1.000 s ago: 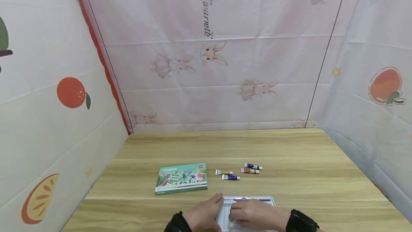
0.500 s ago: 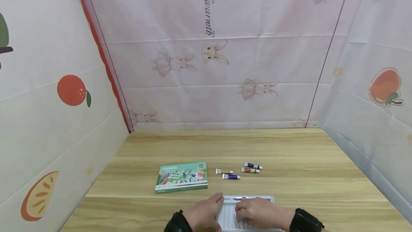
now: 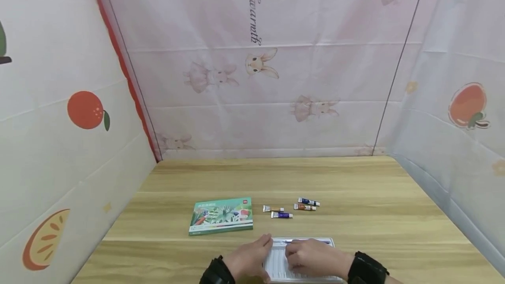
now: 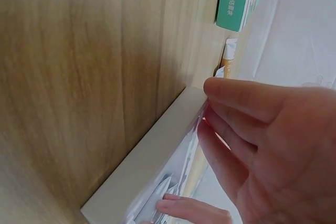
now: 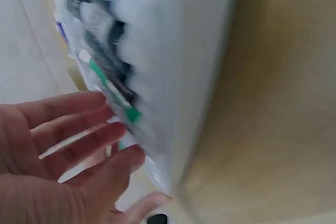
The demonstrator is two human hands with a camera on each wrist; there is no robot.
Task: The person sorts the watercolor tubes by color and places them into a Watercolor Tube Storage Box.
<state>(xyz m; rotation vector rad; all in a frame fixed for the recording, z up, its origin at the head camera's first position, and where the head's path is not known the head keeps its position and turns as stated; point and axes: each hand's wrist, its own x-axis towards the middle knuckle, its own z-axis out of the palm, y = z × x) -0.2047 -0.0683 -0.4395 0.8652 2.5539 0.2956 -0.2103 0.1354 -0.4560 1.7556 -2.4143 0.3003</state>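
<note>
The white tray lies flat on the wood-grained counter: a shallow, rectangular thing with plain pale side walls, a raised rim and a floor ribbed with narrow parallel grooves. A slender blue-purple stick runs along its far edge, and the blurred right wrist view shows dark-labelled contents in it, one bearing green. At the tray's left edge the left hand rests with fingers extended, touching its corner. The right hand is over the tray's middle, fingertips and thumb down near the contents; whether they pinch anything I cannot tell. Black bands circle both wrists. Beyond the tray lie four small paint tubes: a gold tube, a purple tube, an orange-brown tube and a dark blue tube. Beyond and left of the tray lies a green box printed with plants. Well behind the tray hangs a pink cloth with rabbits.
</note>
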